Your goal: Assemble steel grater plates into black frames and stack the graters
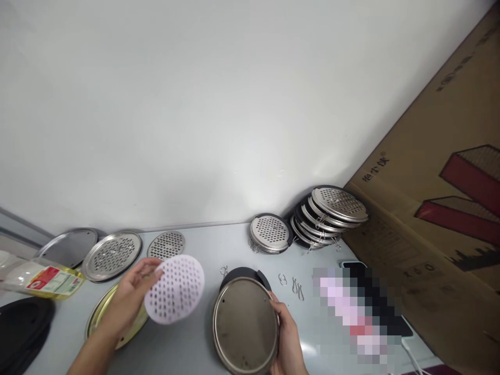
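Observation:
Between the thumb and fingers of my left hand [133, 294] is a thin white perforated disc [174, 289], tilted and lifted above the table. Below that hand lies a round dish with yellow liquid [133, 333], partly hidden by it. My right hand [288, 336] grips the right edge of a round, dull metal plate [247, 323]. Behind this plate, a black rim [242, 273] shows at the top. Whether the plate and rim are joined, I cannot tell. Close by on the table are small wire rings [282, 279] and wire clips [297, 288].
Perforated metal discs with clips are stacked [336, 203] against the wall, beside another disc [270, 232]. More metal discs [112, 255], a bottle of yellow liquid [47, 278] and black round pieces [23, 328] lie left. A large cardboard box [429, 234] stands right, near a blurred phone-like object [375, 297].

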{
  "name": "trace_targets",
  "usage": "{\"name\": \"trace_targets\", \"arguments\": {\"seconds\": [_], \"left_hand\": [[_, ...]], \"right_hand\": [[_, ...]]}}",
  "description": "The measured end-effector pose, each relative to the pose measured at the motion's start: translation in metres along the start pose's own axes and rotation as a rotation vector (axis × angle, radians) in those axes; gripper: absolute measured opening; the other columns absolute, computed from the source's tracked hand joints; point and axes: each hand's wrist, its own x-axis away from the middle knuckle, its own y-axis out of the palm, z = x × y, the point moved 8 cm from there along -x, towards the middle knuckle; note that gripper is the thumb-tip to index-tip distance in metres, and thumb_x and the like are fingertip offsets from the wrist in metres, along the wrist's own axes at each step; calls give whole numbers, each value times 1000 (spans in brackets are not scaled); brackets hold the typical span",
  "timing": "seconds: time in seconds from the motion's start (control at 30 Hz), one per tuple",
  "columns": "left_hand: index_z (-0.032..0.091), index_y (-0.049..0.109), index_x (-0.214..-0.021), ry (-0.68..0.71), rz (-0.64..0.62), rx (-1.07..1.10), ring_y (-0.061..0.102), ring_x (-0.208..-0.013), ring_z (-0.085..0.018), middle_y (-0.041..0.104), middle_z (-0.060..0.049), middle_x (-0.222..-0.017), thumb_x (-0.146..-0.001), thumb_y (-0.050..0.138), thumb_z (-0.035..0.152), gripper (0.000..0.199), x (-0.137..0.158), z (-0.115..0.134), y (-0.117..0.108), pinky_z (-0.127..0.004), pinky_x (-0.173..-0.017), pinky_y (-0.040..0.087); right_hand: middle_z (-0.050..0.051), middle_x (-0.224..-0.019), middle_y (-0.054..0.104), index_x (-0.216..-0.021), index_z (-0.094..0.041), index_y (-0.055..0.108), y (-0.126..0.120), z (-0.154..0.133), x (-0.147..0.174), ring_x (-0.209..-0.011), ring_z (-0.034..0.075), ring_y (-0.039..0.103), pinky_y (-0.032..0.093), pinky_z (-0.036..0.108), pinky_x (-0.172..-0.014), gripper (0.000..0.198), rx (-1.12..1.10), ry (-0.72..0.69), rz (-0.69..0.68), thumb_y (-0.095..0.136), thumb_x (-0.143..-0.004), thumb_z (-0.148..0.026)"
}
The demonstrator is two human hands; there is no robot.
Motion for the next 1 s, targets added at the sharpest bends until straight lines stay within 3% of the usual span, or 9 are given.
{"name": "trace_targets", "arguments": {"seconds": [0.1, 0.2, 0.33, 0.43, 0.6, 0.67, 0.73, 0.9, 1.0], "left_hand": [[19, 61, -102, 26, 251, -24, 69, -73, -21, 71, -4, -82, -63, 80, 45, 50, -43, 0, -43, -28, -57, 55], [18, 60, -104, 56, 371, -81, 68, -68, -19, 70, -5, -82, -68, 74, 42, 45, -75, -2, -60, -27, -57, 54], [17, 62, -103, 89, 414, -238, 68, -69, -20, 70, -6, -86, -66, 73, 45, 48, -98, -4, -63, -31, -61, 56], [16, 63, -101, 120, 415, -411, 69, -78, -27, 70, -11, -95, -62, 73, 48, 51, -100, 1, -62, -44, -78, 56], [13, 60, -117, 232, 385, -631, 51, -124, -44, 59, -22, -125, -64, 69, 54, 67, -74, 21, -43, -61, -110, 30], [14, 58, -122, 264, 330, -658, 48, -128, -42, 57, -21, -129, -68, 65, 57, 69, -54, 23, -23, -59, -111, 30], [16, 60, -118, 266, 194, -643, 62, -111, -34, 65, -16, -117, -73, 61, 59, 61, -29, 17, 7, -49, -100, 47], [27, 67, -116, 197, -341, -605, 69, -85, -20, 74, -4, -96, -85, 59, 53, 41, 44, -8, 97, -28, -74, 56], [27, 69, -115, 164, -431, -526, 70, -81, -20, 75, -2, -88, -90, 55, 50, 37, 64, -13, 107, -27, -73, 56]], "right_hand": [[0, -80, 77, -95, -23, 71, 1, 0, 1, -76, 26, 71, 55, 37, -72, 29, -14, 6, -5, 75, -70, -37], [0, -80, 77, -95, -23, 71, 2, 2, 1, -76, 27, 71, 55, 37, -70, 29, -37, 14, 5, 75, -71, -37], [0, -81, 77, -95, -22, 72, 6, 2, 2, -77, 27, 71, 55, 36, -71, 28, -41, 18, -27, 73, -70, -36], [0, -79, 76, -94, -23, 72, 7, 0, 4, -76, 26, 70, 54, 36, -72, 27, -47, 29, -28, 73, -70, -35], [-1, -77, 75, -94, -23, 71, 5, -5, 5, -75, 26, 70, 54, 36, -72, 25, -70, 10, -16, 72, -70, -32], [-1, -78, 76, -94, -23, 71, 2, -3, 2, -75, 25, 70, 54, 36, -71, 26, -62, 13, -5, 73, -71, -33], [-1, -79, 76, -95, -23, 70, 0, 3, -1, -75, 26, 70, 54, 36, -71, 27, -57, 28, 10, 74, -71, -35], [1, -84, 76, -94, -23, 70, 10, 17, -2, -82, 27, 70, 54, 35, -73, 28, -26, 56, -29, 75, -70, -36], [5, -94, 76, -95, -20, 71, 22, 12, 1, -92, 27, 69, 52, 33, -77, 29, 80, 0, -130, 75, -72, -38]]}}
